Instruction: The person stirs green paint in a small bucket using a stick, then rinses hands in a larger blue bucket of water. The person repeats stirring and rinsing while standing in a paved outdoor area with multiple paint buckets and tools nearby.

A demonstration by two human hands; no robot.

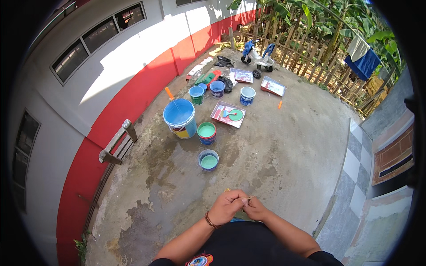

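Observation:
In front of my body, my left hand (228, 205) and my right hand (254, 209) meet with bent, closed fingers. Between the fingertips a thin light-brown strand (251, 197) sticks out; its kind is too small to make out. A bit of something yellow (227, 190) shows past my left knuckles, mostly hidden. Nearest ahead of my hands stands a small tub (208, 160) of mint-green paint. Just behind it is a red-and-blue bucket (207, 134) with the same green paint.
A large blue bucket (181, 119) stands left of the paint, with smaller buckets (196, 96) (247, 96) beyond. A paint tray (217, 116) bears a paintbrush (227, 114) and a green lid. Farther back are more trays (273, 86) and a toy motorbike (259, 60). A wooden bench (120, 146) lines the left wall.

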